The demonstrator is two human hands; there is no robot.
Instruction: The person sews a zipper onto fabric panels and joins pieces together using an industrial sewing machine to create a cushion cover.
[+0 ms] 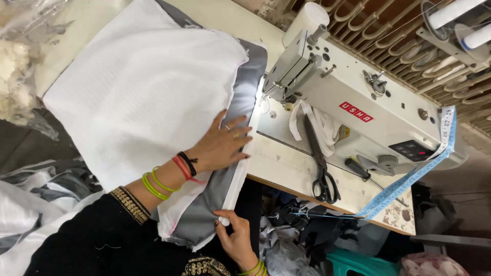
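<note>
Head view, left grip: the left hand (221, 145) lies flat and spread, palm down, pressing the cover (143, 87); it clasps nothing.
Head view, right grip: the right hand (236, 239) pinches the near end of the seam edge (240, 168) between thumb and fingertips, narrow and closed on cloth.
Cover: a white textured panel over a grey one, spread on the bench (286, 171) and hanging off its near side toward the lap.
Long axis: the seam edge runs from the right grip, past the left fingertips, straight on to the needle (267, 93).
Direction from grip: the needle lies beyond both grips, along that same edge; the bulk of the cover lies left of it.
Nearer hand: the left sits nearer the needle, the right well behind it at the bench's near side.
Machine (358, 110): right of the left grip, 1 white strip (319, 125) lying on its bed.
Scissors (319, 163): right of the left grip, untouched, blades pointing away.
Tape (409, 176): blue, draped off the machine's right end.
Containers: 1 teal bin (358, 261) under the bench, right of the right grip; dark scraps (312, 225) heaped by it, contents unclear.
</note>
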